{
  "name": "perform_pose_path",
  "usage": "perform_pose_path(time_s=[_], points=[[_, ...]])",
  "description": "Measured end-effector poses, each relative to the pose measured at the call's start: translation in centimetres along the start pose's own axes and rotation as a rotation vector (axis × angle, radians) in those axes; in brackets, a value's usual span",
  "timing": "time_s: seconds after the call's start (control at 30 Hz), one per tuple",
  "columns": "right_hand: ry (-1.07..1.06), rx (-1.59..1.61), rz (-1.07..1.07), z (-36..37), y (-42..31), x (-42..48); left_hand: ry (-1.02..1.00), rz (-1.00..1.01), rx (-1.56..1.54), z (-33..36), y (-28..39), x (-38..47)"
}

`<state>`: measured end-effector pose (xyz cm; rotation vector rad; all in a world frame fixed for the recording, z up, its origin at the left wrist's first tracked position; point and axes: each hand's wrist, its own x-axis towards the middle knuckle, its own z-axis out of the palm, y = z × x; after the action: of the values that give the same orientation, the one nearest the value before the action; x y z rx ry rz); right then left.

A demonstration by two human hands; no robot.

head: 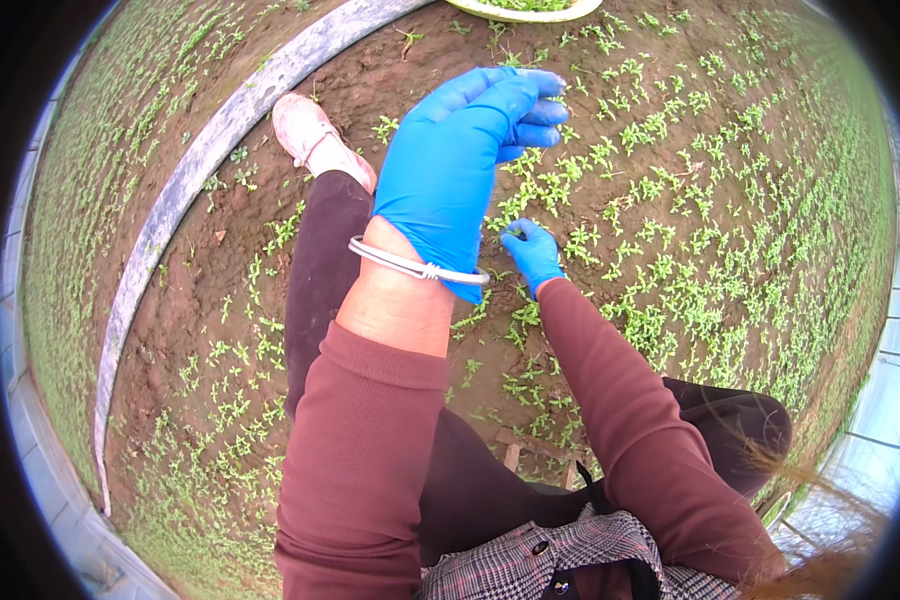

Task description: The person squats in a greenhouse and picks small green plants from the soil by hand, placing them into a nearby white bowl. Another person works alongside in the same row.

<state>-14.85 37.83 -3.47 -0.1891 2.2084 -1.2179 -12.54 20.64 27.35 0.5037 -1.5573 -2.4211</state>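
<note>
My left hand [469, 139], in a blue glove with a metal bangle at the wrist, is raised large in the upper middle of the view. Its fingers curl to the right; whether anything lies in the palm is hidden. Lower and to the right, my right hand [532, 251], also gloved in blue, is down among small green seedlings [547, 187]. Its thumb and forefinger meet around a bit of green leaf. Brown soil [390, 67] shows between the plants.
A pale basin [529, 13] with greens in it stands at the top edge. A long grey strip or hose [217, 142] curves down the left side, beside my pink shoe [307, 127]. Denser seedlings cover the right, and translucent sheeting [881, 405] borders the plot.
</note>
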Motion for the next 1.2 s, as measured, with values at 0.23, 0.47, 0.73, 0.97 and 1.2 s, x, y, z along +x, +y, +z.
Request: perform_pose_path(time_s=[0.23,0.47,0.73,0.97,1.2], points=[[-0.442,0.003,-0.257,-11.4,-11.4,3.3,0.01,-0.006,-0.006,-0.2,0.2,0.1],[0.122,0.464,-0.307,-15.1,-17.2,6.4,0.032,-0.041,-0.008,0.1,0.2,0.3],[0.171,-0.224,-0.121,-5.4,-1.7,3.8,0.052,-0.026,-0.002,0.2,0.2,0.1],[0.126,-0.383,-0.295,-3.2,-1.9,3.8,0.035,-0.059,0.003,0.6,-0.1,0.1],[0.07,-0.585,-0.335,-2.3,-2.4,4.9,0.006,-0.094,0.001,0.7,-0.5,0.2]])
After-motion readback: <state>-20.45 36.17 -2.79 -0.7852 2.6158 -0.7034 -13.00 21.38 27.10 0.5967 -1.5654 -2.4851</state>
